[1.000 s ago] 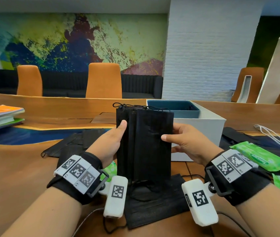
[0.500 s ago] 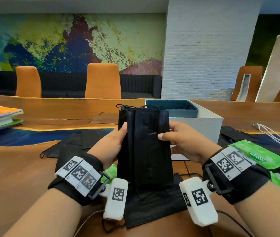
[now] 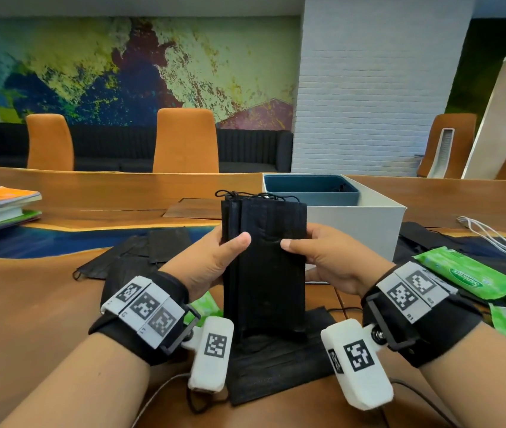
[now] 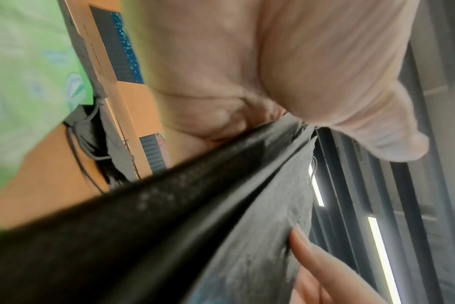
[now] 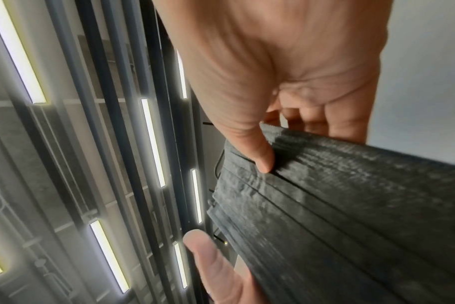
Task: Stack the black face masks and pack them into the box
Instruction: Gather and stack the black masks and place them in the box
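Standing on its short lower edge, the stack of masks [image 3: 265, 267] is held upright between both hands, with its long axis vertical. The left hand [image 3: 211, 267] grips the left long edge, thumb on the near face and the other fingers behind. The right hand [image 3: 322, 261] grips the right long edge in the same way. In the right wrist view the thumb [image 5: 260, 156] presses into the edges of the layers, and the other fingers curl behind the stack. The lower edge of the stack seems to touch a flat mask [image 3: 279, 366] lying on the table [image 3: 29, 304], as if the person is tapping the edges even, but the contact itself is not sure from here.

The box [image 3: 353, 223] stands behind the stack and a little to the right, so it is nearer to the right hand. Its opening faces up, and a blue tray [image 3: 310, 186] sits inside it. In my judgement the stack must go forward and to the right, and it must be laid down flat or turned so that its long axis fits the tray. More loose masks [image 3: 140, 257] lie on the table to the left, near the left hand, so the stacking is probably not finished.
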Available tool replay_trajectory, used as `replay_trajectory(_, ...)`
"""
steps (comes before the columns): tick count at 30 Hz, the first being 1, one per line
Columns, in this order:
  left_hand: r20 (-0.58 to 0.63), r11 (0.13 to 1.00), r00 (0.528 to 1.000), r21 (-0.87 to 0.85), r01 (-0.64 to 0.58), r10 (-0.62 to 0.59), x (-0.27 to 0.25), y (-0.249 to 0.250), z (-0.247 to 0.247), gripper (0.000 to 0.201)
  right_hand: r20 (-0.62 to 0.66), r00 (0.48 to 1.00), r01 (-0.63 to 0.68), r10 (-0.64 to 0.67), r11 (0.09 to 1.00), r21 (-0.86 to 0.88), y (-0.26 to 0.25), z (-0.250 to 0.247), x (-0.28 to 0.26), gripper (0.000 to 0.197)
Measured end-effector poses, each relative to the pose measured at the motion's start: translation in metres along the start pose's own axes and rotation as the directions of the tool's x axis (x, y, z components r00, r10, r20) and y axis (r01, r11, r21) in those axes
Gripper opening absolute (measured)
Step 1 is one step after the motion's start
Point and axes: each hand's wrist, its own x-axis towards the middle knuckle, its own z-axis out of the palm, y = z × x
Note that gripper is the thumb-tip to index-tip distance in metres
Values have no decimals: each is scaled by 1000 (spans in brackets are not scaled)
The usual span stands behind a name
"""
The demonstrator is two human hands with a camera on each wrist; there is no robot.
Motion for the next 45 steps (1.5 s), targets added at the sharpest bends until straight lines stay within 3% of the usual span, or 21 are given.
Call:
replay_trajectory(3, 2, 1000, 1000, 15, -21, 21, -1, 7, -1, 88, 22, 1000, 1, 1, 993, -119, -3, -2, -1, 40)
replay_trajectory(5, 15, 999, 1000, 30, -23, 23, -3, 11, -1, 63, 33, 999, 9, -6, 995, -99, -1, 1, 0, 51)
replay_trajectory(7, 39, 1000, 999, 25, -18, 17, -5, 13, 0, 50, 82, 997, 17, -14, 999, -39, 2, 7, -1, 56)
replay_trajectory(10, 108, 1000, 994, -11, -18, 19, -9, 15, -1, 53, 144, 988, 57, -59, 998, 20, 2, 15, -3, 59)
replay_trajectory(13, 172, 999, 984, -29, -36, 40, -13, 18, -2, 68, 155, 977, 164, -144, 979, -123, -2, 15, -8, 64)
replay_trajectory(17, 214, 998, 976, 13, -54, 50, -14, 21, -3, 84, 123, 971, 230, -204, 938, -260, -2, 8, -10, 51)
replay_trajectory(24, 217, 982, 976, 177, -58, 18, -16, 31, 1, 66, 60, 957, 285, -283, 890, -356, -7, 10, -4, 48)
replay_trajectory(28, 224, 972, 972, 235, 13, -67, -11, 40, 2, 55, 78, 965, 262, -252, 881, -394, -16, 18, -1, 22)
replay_trajectory(31, 150, 930, 981, 362, 66, -127, -10, 45, 5, 39, 50, 968, 245, -246, 884, -398, -23, 20, -1, 17)
replay_trajectory(33, 56, 862, 989, 498, 91, -137, -11, 50, 5, 25, 10, 968, 233, -249, 887, -399, -25, 20, -2, 19)
replay_trajectory(35, -28, 831, 993, 545, 112, -116, -11, 54, 3, 20, -33, 968, 214, -249, 885, -414, -24, 17, -3, 44)
replay_trajectory(37, -72, 900, 995, 425, 98, -74, -11, 55, -1, 20, -83, 969, 173, -232, 879, -444, -25, 13, -9, 55)
replay_trajectory(40, -220, 991, 974, 133, -13, 42, -11, 64, -11, 10, -129, 975, 114, -179, 909, -401, -28, 5, -20, 45)
replay_trajectory(45, -421, 961, 904, -210, -181, 78, -2, 91, -12, 11, -138, 988, 38, -64, 982, -183, -38, 6, -34, 46)
